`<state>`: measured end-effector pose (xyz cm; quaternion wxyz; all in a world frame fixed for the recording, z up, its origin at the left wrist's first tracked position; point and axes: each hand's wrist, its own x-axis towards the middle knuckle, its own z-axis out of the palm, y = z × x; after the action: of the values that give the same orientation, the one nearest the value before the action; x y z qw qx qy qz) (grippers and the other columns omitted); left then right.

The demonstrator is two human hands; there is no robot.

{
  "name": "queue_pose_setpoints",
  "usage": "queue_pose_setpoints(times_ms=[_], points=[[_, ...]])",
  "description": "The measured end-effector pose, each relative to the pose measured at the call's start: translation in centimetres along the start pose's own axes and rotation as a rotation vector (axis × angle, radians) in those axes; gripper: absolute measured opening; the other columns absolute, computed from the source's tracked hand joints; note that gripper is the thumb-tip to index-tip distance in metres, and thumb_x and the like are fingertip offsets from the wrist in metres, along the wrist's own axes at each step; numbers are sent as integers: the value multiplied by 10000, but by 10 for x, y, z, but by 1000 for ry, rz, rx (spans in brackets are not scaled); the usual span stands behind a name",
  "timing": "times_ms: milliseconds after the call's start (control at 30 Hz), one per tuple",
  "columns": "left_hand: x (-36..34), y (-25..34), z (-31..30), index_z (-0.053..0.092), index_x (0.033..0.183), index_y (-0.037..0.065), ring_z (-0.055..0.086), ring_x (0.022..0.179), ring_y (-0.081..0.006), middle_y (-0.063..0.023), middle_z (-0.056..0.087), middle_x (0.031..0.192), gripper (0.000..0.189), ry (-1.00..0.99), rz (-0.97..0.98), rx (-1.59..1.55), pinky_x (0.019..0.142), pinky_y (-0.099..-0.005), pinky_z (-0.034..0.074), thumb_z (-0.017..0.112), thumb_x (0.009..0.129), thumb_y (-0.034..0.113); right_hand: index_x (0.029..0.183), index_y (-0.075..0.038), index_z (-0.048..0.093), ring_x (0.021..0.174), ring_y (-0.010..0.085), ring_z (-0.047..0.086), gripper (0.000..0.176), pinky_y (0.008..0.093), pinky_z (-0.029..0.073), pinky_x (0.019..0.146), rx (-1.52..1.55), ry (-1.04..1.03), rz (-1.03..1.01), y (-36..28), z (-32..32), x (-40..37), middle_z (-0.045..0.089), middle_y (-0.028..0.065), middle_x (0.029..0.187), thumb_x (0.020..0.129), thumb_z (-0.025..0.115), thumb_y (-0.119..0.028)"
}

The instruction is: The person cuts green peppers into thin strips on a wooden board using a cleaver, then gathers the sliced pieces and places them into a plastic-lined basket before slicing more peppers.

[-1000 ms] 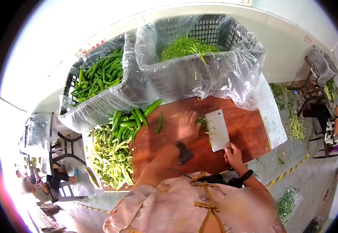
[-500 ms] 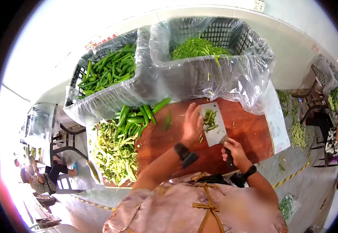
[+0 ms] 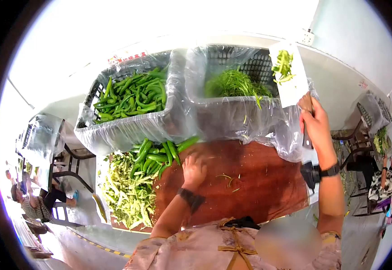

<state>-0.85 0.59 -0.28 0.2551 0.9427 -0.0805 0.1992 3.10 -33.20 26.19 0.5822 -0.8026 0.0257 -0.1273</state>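
Observation:
My right hand (image 3: 316, 123) grips the handle of a cleaver (image 3: 296, 93), raised over the right end of the right-hand crate. Sliced green pepper (image 3: 283, 66) lies on its broad blade. My left hand (image 3: 194, 172) is low over the reddish-brown board (image 3: 259, 184), holding nothing, fingers apart but slightly blurred. Just beyond its fingertips is a pile of whole green chili peppers (image 3: 156, 156). To the left of that hand lies a heap of pale green cut scraps (image 3: 128, 193). A few stray shreds (image 3: 227, 178) sit on the board.
Behind the board stand a plastic-lined crate (image 3: 128, 126) of whole green peppers and another lined crate (image 3: 236, 110) holding shredded green pepper. At far left a person (image 3: 36, 204) sits near a chair (image 3: 76, 173). More chairs (image 3: 356, 153) are on the right.
My right hand has lifted the cleaver with the sliced pepper off the board, up to the right-hand crate. My left hand has moved left, away from the blade, toward the whole peppers.

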Motion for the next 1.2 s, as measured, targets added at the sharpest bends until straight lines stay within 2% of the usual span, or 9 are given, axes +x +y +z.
queue_pose_setpoints(times_ms=[67, 133, 333, 367, 400, 533, 667, 933, 1200], points=[[-7, -6, 3, 602, 1087, 126, 465, 1105, -315, -87, 505, 1199, 371, -74, -12, 69, 893, -461, 407, 638, 721, 173, 1215, -77, 510, 791, 314, 632, 399, 389, 478, 693, -606, 144, -351, -4, 18, 23, 637, 180, 864, 819, 559, -84], [-6, -8, -1, 603, 1087, 136, 468, 1105, -301, -77, 502, 1202, 372, -105, -18, 47, 887, -457, 412, 638, 717, 163, 1220, -103, 521, 834, 371, 620, 397, 415, 475, 715, -945, 133, -338, -9, 31, 35, 637, 202, 893, 825, 559, -78], [-3, -23, -3, 580, 1153, 68, 472, 1058, -356, -139, 492, 1172, 419, -226, 31, 1, 870, -453, 423, 629, 736, 63, 1248, -108, 515, 814, 350, 634, 422, 366, 491, 742, -657, 336, -482, 1, 32, 31, 639, 209, 937, 831, 573, -82], [-3, -28, -1, 583, 1146, 61, 475, 1046, -363, -147, 495, 1162, 407, -186, 59, -36, 871, -450, 426, 612, 740, 43, 1277, -68, 493, 826, 240, 650, 446, 311, 486, 737, -563, 313, -516, 9, 27, 27, 659, 166, 995, 838, 567, -48], [-3, -31, 1, 586, 1140, 55, 479, 1034, -369, -156, 498, 1152, 397, -148, 87, -74, 872, -448, 429, 595, 744, 24, 1277, -68, 493, 826, 240, 650, 446, 311, 486, 737, -568, 306, -506, 13, 23, 17, 659, 166, 995, 838, 567, -48], [-2, -29, 6, 583, 1121, 20, 509, 989, -383, -182, 518, 1112, 397, -133, 104, -138, 849, -438, 459, 548, 731, -38, 1255, 40, 481, 973, 109, 550, 413, 244, 447, 806, -267, 136, -203, 37, 10, -43, 601, 66, 1107, 846, 536, 11], [-8, -24, 15, 577, 1135, 24, 541, 956, -379, -186, 549, 1042, 413, -102, 200, -295, 835, -434, 467, 536, 729, -34, 1208, 68, 512, 1065, 174, 542, 416, 299, 407, 939, -257, -14, -5, 76, 2, -114, 589, 128, 1163, 806, 576, -17], [-2, 0, 4, 629, 1035, 33, 574, 931, -349, -160, 605, 1021, 296, -123, -4, -493, 817, -408, 475, 584, 743, 32, 1173, -8, 561, 925, 279, 649, 383, 333, 481, 805, -437, -63, 95, 136, 12, -223, 658, 198, 973, 792, 583, -42], [-11, -10, -1, 658, 978, 115, 534, 1021, -291, -91, 583, 1110, 253, -207, 431, -204, 858, -405, 444, 635, 728, 142, 1150, -39, 572, 910, 381, 619, 386, 374, 493, 777, -493, -89, 146, 124, 26, -279, 630, 233, 958, 765, 598, -41]])
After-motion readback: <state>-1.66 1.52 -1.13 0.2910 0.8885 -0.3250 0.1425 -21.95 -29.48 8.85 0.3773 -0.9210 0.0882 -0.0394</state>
